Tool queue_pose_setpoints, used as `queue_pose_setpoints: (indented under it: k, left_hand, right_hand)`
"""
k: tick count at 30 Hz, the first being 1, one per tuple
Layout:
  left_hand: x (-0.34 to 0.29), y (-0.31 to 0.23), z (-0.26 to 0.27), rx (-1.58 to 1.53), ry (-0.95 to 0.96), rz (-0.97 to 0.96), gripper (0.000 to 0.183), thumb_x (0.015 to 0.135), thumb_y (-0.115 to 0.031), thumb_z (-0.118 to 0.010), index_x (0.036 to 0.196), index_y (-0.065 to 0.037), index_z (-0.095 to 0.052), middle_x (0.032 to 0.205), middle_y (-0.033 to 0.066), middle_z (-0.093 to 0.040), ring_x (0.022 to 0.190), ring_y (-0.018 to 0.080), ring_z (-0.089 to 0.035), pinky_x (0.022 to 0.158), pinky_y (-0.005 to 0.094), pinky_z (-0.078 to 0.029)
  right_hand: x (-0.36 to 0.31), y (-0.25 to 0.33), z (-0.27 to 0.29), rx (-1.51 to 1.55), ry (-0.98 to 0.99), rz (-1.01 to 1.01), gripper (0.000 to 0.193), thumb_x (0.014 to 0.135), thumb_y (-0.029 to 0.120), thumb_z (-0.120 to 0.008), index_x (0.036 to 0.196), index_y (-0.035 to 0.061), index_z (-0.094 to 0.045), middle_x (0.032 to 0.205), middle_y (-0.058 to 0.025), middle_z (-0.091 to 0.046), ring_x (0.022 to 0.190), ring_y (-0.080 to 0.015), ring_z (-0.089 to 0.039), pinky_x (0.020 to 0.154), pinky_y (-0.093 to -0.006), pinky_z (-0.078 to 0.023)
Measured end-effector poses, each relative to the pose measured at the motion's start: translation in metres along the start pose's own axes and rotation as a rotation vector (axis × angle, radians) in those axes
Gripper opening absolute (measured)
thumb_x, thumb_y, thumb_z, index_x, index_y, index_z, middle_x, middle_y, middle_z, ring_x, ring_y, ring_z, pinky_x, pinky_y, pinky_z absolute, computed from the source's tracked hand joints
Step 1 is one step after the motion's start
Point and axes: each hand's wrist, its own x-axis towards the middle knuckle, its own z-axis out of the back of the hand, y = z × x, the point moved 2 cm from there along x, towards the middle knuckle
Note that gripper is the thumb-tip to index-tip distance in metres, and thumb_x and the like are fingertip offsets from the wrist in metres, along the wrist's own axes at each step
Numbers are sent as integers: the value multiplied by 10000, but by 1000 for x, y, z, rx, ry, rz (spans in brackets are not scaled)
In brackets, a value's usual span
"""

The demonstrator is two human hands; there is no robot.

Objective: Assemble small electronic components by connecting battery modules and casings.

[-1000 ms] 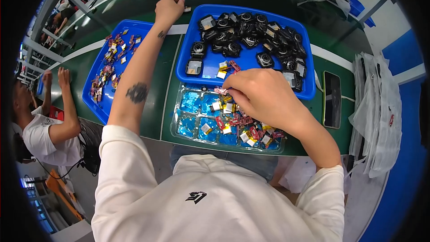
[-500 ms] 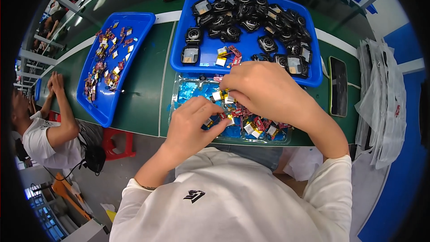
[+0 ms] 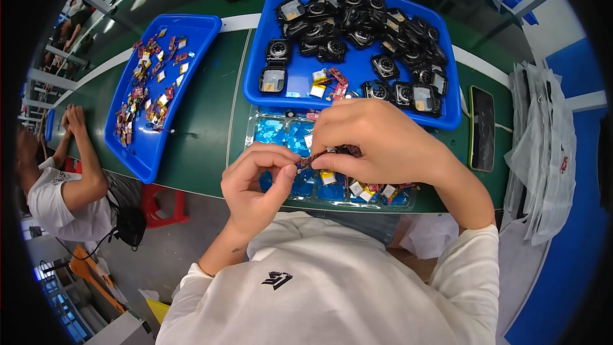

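Above a clear compartmented tray (image 3: 252, 129), my right hand (image 3: 377, 140) pinches a small red circuit board (image 3: 308, 160) between thumb and fingers. My left hand (image 3: 255, 182) is closed at the board's left end, its thumb and index fingertip meeting there. A darker strip shows beneath my right fingers; whether it belongs to the same board I cannot tell. In the clear tray lie blue film pieces (image 3: 270, 130), more red boards and small silver battery cells with yellow tape (image 3: 356, 188). My right hand hides part of that tray.
A blue tray (image 3: 254, 57) behind holds many black watch cases (image 3: 332, 48) and a few boards with cells. Another blue tray (image 3: 207, 41) with boards stands left. A phone (image 3: 482, 128) lies right, beside hanging plastic sheets (image 3: 543, 147). Another person (image 3: 70, 191) sits at left.
Both hands have lifted slightly off the pile of parts. A red board has come up between them, and my left hand has turned, with its thumb now raised toward the index finger.
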Motion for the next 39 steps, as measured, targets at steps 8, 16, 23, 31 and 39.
queue_pose_setpoints:
  k: [8, 16, 23, 31, 39]
  left_hand:
    - [17, -2, -4, 132, 277, 153, 240, 703, -44, -801, 883, -4, -648, 790, 30, -647, 627, 46, -501, 564, 187, -402]
    - [19, -7, -3, -469, 231, 593, 94, 808, 17, -660, 839, 25, -572, 785, 151, -668, 672, 157, -641, 597, 249, -504]
    - [17, 3, -5, -817, 317, 766, 142, 804, 18, -640, 913, 6, -549, 782, 150, -661, 641, 194, -641, 577, 279, -533]
    - [21, -11, -12, -446, 264, 626, 189, 813, 33, -676, 996, 37, -630, 839, 141, -688, 764, 176, -685, 681, 265, -570]
    - [29, -26, -13, -63, 86, 200, 128, 738, 87, -713, 850, 64, -655, 785, 138, -683, 743, 162, -673, 675, 250, -551]
  right_hand:
    - [-2, 0, 1, 134, 52, -108, 109, 740, 81, -711, 833, 32, -684, 691, -59, -642, 606, -173, -622, 553, -276, -493]
    - [-9, -46, 53, -536, -233, -346, 187, 777, 160, -699, 912, 32, -693, 794, -97, -672, 684, -218, -649, 618, -322, -497]
    - [-13, -60, 49, -812, -254, -448, 254, 726, 172, -708, 932, 48, -626, 775, -134, -641, 769, -319, -642, 666, -429, -520]
    - [-12, -79, 49, -807, -364, -441, 337, 722, 74, -640, 1056, 43, -610, 755, -145, -649, 648, -263, -644, 629, -375, -513]
    - [-4, -57, 53, 474, -472, -519, 197, 798, 62, -677, 962, -17, -600, 776, -56, -646, 693, -75, -618, 591, -211, -503]
